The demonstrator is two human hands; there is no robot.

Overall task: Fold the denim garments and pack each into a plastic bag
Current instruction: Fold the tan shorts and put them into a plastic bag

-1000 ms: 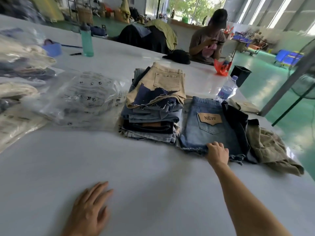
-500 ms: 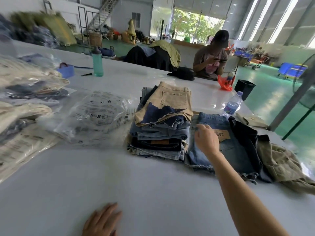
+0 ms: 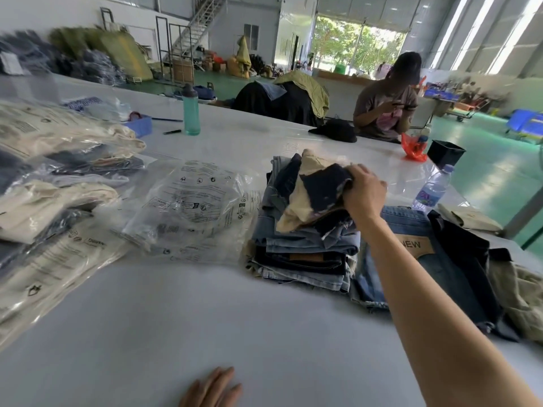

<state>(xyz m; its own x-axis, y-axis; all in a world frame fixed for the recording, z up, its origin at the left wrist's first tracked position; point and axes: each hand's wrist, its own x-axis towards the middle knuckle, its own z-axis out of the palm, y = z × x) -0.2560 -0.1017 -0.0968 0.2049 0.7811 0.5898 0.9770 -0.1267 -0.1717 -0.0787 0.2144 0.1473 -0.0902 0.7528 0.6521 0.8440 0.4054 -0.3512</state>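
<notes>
A stack of folded denim garments [image 3: 305, 251] sits mid-table. On top of the stack, my right hand [image 3: 364, 192] grips the beige and dark-navy garment [image 3: 311, 195] and lifts its right side, so it is crumpled and tilted. To the right of the stack lie blue denim shorts with a "NEW" patch [image 3: 417, 245], partly hidden by my forearm. Empty printed plastic bags [image 3: 194, 207] lie left of the stack. My left hand [image 3: 213, 390] rests flat on the white table [image 3: 176, 318] at the bottom edge, fingers apart.
Several bagged garments [image 3: 53, 183] pile up at the left. A teal bottle [image 3: 191, 111] and a blue tray [image 3: 139, 126] stand behind them. A water bottle [image 3: 432, 189], black cup [image 3: 445, 152] and loose khaki clothes [image 3: 520, 295] are at the right. A person [image 3: 388, 104] sits across.
My right hand moved from the front hem of the "NEW" shorts up and left onto the stack and took hold of the top beige and navy garment. My left hand slid toward the bottom edge.
</notes>
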